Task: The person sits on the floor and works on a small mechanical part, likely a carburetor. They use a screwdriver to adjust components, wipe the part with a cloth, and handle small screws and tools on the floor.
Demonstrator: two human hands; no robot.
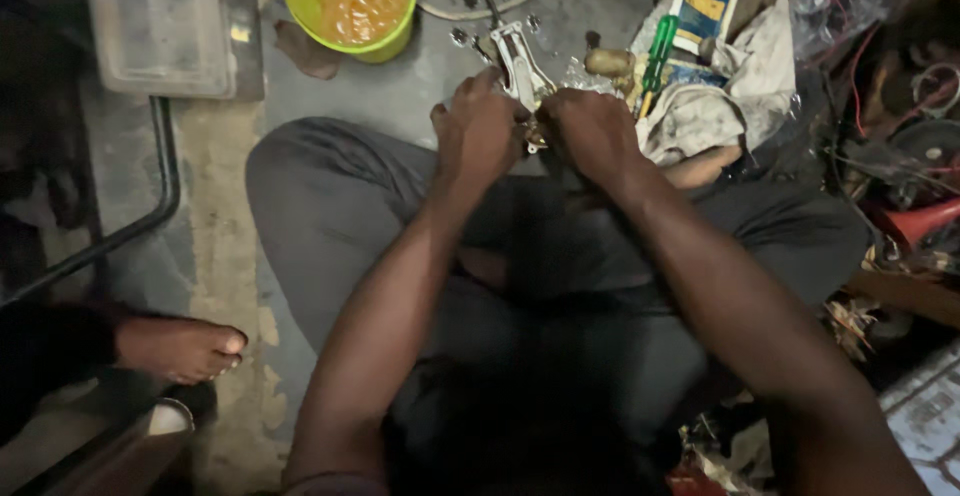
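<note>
Both the left hand [478, 134] and right hand [592, 131] curl their fingers tightly around a small metal bracket part [521, 68] held above the lap, which might slip and pinch skin in the dim light.

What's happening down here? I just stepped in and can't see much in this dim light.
A person sits cross-legged on the floor, with the left hand and right hand closed together around a small metal part that sticks up between them. A yellow-green bucket of orange liquid stands ahead, a green-handled screwdriver lies on rags to the right, and another person's bare foot rests at the left.
</note>
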